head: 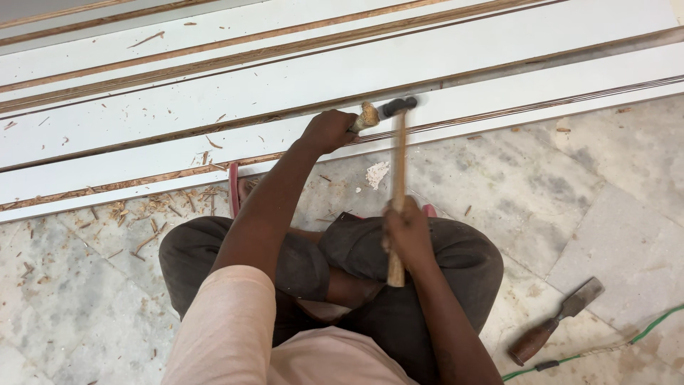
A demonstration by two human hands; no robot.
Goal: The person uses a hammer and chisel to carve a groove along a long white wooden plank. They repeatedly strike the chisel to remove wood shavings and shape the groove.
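Item: stiff, head-heavy hammer [397, 153], which I judge best held low, my right hand [406, 232] fingers wrapped round the handle; left hand [326, 130] fisted around chisel [368, 116].

Spare flat chisel with a dark reddish wooden handle [557, 321] lies on the floor, near right, blade toward far right. Thin green cable [645, 332] runs just beside it along the near right edge. Grey-white marble floor tiles [570, 192] carry scattered brown wood chips [146, 214], thickest at left by the board edge. Small white crumbly lump [377, 173] sits on the floor at centre. Red sandal edge [233, 189] shows centre-left.
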